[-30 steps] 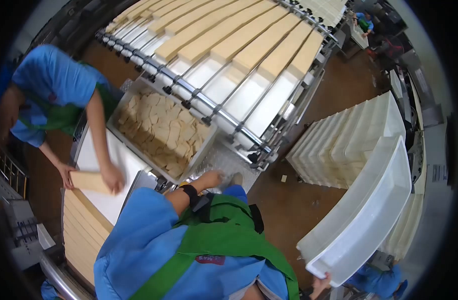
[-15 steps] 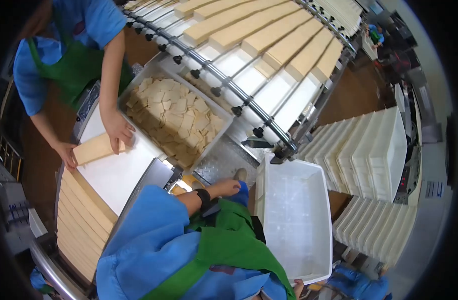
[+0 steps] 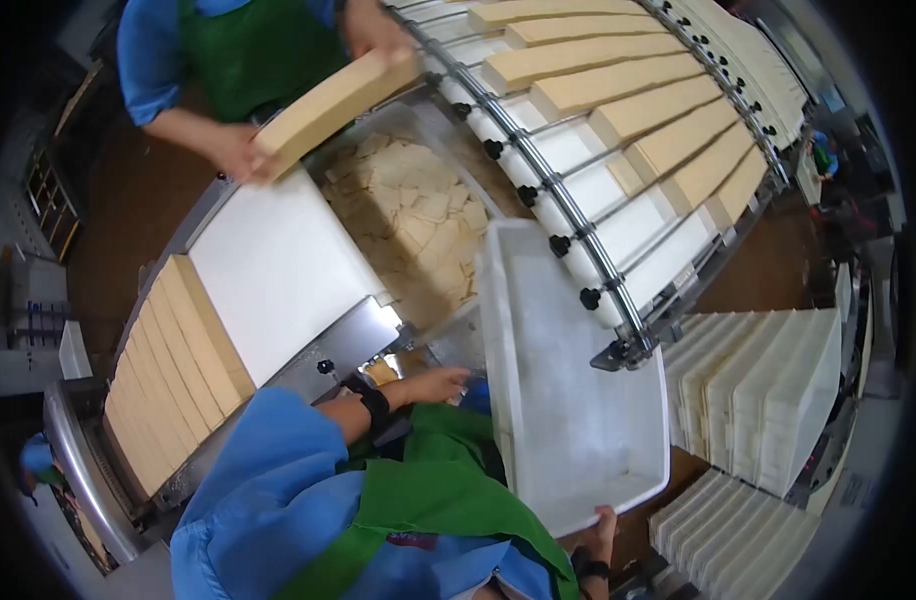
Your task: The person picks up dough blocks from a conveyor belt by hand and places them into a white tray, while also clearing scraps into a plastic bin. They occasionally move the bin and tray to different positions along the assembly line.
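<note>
An empty white plastic tub (image 3: 578,400) stands in front of me, its far end at the rollers' edge. My right hand (image 3: 602,532) is closed around its near rim. My left hand (image 3: 440,384), wearing a dark wristband, is just left of the tub with fingers stretched out and nothing visible in them. Beyond it sits a grey bin (image 3: 478,200) of flat pale offcuts (image 3: 418,210). Across from me, a co-worker's two hands hold a long pale-yellow block (image 3: 338,105) above the white belt (image 3: 273,260).
Long pale blocks (image 3: 618,90) lie between metal rods on the conveyor at the upper right. More blocks (image 3: 168,370) stand side by side at the left. Stacked white tubs (image 3: 758,380) are on the right. A metal rail with black knobs (image 3: 560,245) borders the conveyor.
The white tub has moved forward, towards the offcuts bin and conveyor, with my right hand on it. The co-worker has lifted the block off the belt towards the conveyor. My view has shifted.
</note>
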Action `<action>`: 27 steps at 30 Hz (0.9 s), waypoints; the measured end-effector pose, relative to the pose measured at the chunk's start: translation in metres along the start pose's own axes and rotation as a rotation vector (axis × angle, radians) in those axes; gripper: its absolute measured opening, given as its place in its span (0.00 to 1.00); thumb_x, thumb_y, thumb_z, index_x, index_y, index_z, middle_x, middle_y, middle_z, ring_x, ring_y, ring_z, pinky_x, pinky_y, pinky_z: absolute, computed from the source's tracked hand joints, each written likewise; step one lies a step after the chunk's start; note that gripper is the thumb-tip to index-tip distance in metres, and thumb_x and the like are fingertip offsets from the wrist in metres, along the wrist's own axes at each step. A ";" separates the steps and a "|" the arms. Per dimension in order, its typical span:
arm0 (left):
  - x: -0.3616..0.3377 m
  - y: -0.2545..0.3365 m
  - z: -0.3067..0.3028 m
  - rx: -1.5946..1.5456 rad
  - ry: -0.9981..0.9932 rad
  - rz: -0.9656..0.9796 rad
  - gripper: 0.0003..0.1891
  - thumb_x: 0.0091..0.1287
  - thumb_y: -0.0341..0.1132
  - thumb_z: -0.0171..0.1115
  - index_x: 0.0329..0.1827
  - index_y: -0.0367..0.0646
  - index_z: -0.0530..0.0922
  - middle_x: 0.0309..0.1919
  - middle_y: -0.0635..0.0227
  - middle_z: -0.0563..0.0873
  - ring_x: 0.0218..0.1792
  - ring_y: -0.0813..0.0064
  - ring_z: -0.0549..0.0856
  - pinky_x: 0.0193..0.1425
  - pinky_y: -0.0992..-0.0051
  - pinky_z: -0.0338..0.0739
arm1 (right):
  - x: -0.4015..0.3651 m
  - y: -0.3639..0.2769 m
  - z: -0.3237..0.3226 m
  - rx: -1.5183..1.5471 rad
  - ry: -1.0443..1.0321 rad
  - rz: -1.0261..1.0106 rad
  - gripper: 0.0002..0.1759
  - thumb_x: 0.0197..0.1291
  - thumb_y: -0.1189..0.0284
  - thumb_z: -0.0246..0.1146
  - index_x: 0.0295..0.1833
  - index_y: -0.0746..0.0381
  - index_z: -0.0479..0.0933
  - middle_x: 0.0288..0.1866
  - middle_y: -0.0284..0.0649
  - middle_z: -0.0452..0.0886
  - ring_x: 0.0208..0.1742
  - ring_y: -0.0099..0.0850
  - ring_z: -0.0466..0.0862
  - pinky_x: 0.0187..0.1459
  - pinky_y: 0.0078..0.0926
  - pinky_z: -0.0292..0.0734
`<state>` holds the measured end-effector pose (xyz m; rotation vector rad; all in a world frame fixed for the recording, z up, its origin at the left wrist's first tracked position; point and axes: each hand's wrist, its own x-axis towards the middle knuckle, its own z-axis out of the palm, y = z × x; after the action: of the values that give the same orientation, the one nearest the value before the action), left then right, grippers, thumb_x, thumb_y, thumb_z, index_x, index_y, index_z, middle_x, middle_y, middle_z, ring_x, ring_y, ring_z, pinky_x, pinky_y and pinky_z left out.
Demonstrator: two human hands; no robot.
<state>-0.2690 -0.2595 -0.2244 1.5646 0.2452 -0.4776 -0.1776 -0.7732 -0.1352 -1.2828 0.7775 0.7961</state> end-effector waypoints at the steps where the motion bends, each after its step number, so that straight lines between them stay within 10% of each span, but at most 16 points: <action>1: -0.006 0.003 0.001 -0.051 0.046 0.011 0.26 0.69 0.36 0.54 0.68 0.40 0.61 0.56 0.56 0.78 0.51 0.69 0.79 0.54 0.73 0.73 | 0.029 -0.003 0.011 0.013 -0.064 0.010 0.27 0.38 0.73 0.56 0.50 0.68 0.69 0.46 0.44 0.73 0.52 0.43 0.74 0.59 0.44 0.70; 7: -0.037 0.040 0.005 -0.211 0.226 -0.049 0.41 0.69 0.40 0.55 0.73 0.37 0.38 0.56 0.44 0.73 0.55 0.63 0.78 0.55 0.71 0.74 | 0.143 -0.005 0.176 0.007 -0.157 -0.076 0.19 0.45 0.79 0.54 0.47 0.69 0.69 0.43 0.43 0.73 0.47 0.41 0.75 0.55 0.42 0.72; 13: -0.033 -0.013 0.013 -0.098 0.654 0.027 0.37 0.66 0.42 0.58 0.68 0.29 0.49 0.61 0.43 0.67 0.61 0.55 0.70 0.64 0.64 0.63 | 0.229 0.026 0.332 -0.071 -0.437 -0.058 0.10 0.50 0.78 0.57 0.41 0.62 0.73 0.41 0.39 0.75 0.45 0.36 0.78 0.52 0.37 0.76; 20: -0.032 -0.084 -0.028 0.287 0.485 -0.543 0.25 0.71 0.47 0.47 0.60 0.34 0.67 0.39 0.37 0.81 0.49 0.45 0.79 0.54 0.60 0.72 | 0.234 0.054 0.461 -0.364 -0.409 -0.087 0.34 0.54 0.70 0.62 0.65 0.57 0.57 0.60 0.42 0.69 0.54 0.39 0.76 0.50 0.43 0.75; 27: -0.012 -0.101 -0.037 -0.163 0.645 -0.689 0.33 0.70 0.54 0.47 0.65 0.31 0.65 0.57 0.52 0.76 0.56 0.65 0.75 0.64 0.71 0.64 | 0.219 0.044 0.467 -0.735 -0.308 -0.117 0.57 0.50 0.55 0.61 0.72 0.75 0.34 0.72 0.64 0.50 0.72 0.47 0.59 0.67 0.29 0.58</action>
<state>-0.3185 -0.2151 -0.3099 1.4066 1.3112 -0.4461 -0.0762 -0.2894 -0.2883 -1.7706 0.1441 1.2068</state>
